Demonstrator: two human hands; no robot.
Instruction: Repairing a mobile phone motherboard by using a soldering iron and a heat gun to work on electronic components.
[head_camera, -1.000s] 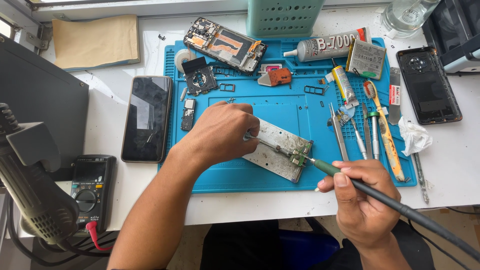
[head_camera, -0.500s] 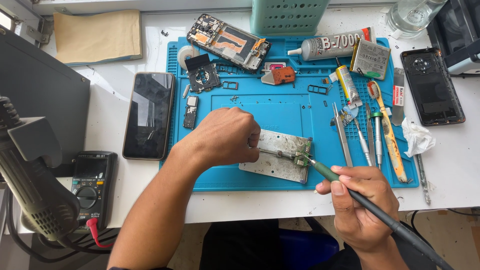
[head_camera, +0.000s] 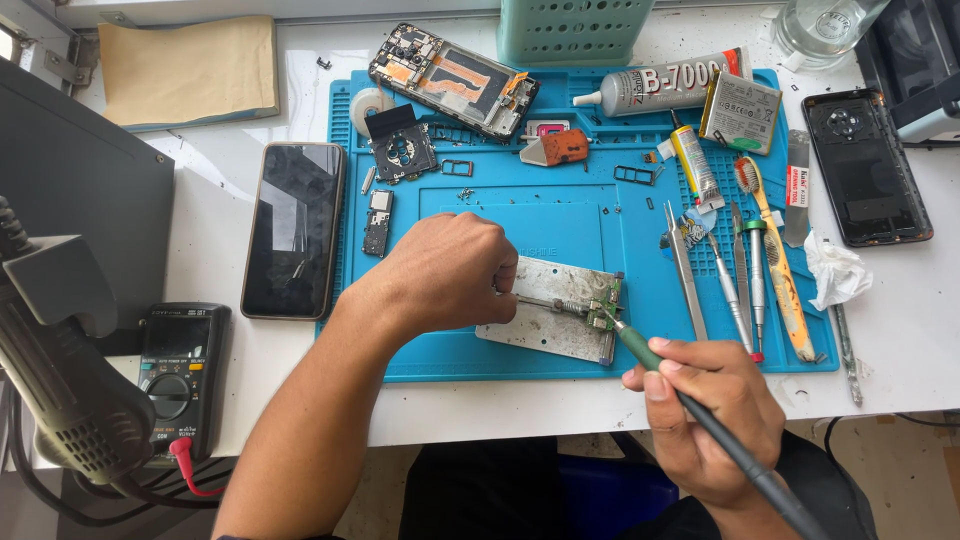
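My left hand (head_camera: 445, 275) covers the near end of the tweezers (head_camera: 545, 301). The small board (head_camera: 604, 310) is too tiny for me to read. The soldering iron (head_camera: 720, 430) runs off the bottom edge.

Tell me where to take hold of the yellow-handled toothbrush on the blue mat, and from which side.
Grip the yellow toothbrush around the middle of its handle, coming from above. It lies flat, bristle head toward the far edge of the blue mat, with a metal tool close on its left, so pinching across its narrow width from overhead seems easiest.
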